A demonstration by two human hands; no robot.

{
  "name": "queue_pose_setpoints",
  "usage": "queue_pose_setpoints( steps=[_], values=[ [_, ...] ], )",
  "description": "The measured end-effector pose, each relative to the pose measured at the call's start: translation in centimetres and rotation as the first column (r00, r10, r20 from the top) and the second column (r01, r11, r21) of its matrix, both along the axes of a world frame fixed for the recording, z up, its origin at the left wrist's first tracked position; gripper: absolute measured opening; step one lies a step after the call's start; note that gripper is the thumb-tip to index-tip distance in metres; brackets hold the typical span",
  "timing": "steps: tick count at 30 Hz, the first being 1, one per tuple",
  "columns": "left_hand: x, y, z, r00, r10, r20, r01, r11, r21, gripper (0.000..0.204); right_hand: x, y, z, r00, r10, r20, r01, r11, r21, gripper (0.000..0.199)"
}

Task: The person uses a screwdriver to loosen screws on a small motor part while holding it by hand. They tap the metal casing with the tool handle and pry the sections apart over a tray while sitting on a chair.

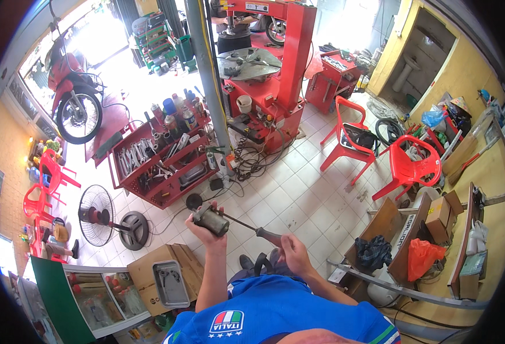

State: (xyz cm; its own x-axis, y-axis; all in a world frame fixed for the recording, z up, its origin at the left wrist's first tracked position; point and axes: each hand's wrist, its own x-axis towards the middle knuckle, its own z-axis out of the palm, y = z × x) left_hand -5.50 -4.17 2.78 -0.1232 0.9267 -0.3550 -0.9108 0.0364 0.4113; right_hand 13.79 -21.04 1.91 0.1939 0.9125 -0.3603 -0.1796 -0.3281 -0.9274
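Observation:
My left hand [203,234] is closed around a dull grey metal cylinder [213,221], which looks like a small motor, and holds it tilted in front of my body. In my right hand [294,255] is the handle of a screwdriver [268,235]. Its long thin shaft points left at the cylinder and reaches its upper end, close to the fingertips of my left hand. Whether the tip sits on a screw is too small to tell.
Ahead on the left stands a red tool cart [149,183] with wrenches and spray cans. A standing fan [98,215] and a cardboard sheet with a metal tray [171,284] are at my left. Red chairs [413,166] and a cluttered bench [464,241] lie right. Another person [233,34] stands beyond the red machine.

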Motion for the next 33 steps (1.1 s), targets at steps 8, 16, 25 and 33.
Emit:
queue_pose_setpoints(
  steps=[8,16,25,33],
  values=[
    [3.9,0.2,0.2,0.994,-0.098,0.039,0.096,0.993,0.063,0.036,1.6,-0.9,2.6,0.973,-0.186,0.139,0.144,0.953,0.268,0.038],
    [8.3,-1.0,0.3,0.993,-0.120,-0.005,0.120,0.990,0.074,0.037,7.0,-3.1,-0.6,0.988,-0.045,-0.150,0.047,0.999,0.007,0.036],
    [10.4,-1.5,-0.4,0.985,-0.175,-0.008,0.175,0.981,0.088,0.048,9.0,-4.4,0.6,0.986,-0.010,-0.166,0.018,0.999,0.048,0.034],
    [12.0,-1.0,1.1,0.978,-0.207,-0.001,0.206,0.975,0.084,0.042,7.0,-3.8,1.7,0.966,-0.248,0.071,0.222,0.939,0.262,0.042]
  ],
)
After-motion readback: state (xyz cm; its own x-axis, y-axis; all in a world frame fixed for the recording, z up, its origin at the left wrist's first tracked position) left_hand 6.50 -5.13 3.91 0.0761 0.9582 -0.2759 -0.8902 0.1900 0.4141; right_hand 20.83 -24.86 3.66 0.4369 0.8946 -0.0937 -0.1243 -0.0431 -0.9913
